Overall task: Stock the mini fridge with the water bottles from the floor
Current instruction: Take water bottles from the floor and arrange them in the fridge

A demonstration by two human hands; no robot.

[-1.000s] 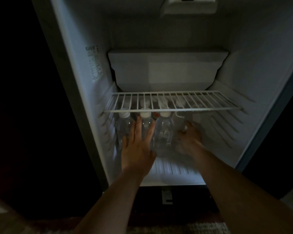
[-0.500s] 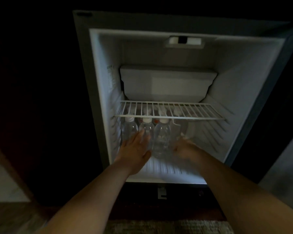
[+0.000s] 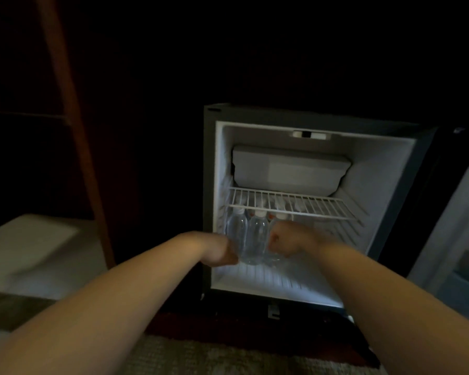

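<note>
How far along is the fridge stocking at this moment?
Done: several water bottles stand upright on the floor of the mini fridge, below the wire shelf. In hand: nothing clearly; the left hand and right hand are curled in front of the bottles. Left: no bottles show on the floor in view; the door is open.

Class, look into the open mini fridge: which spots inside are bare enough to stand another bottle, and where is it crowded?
Free: the fridge floor to the right of the water bottles, up to the right wall, and the strip in front of them. The wire shelf looks bare on top. Crowded: the lower left corner, where the bottles cluster and the left hand and right hand sit.
</note>
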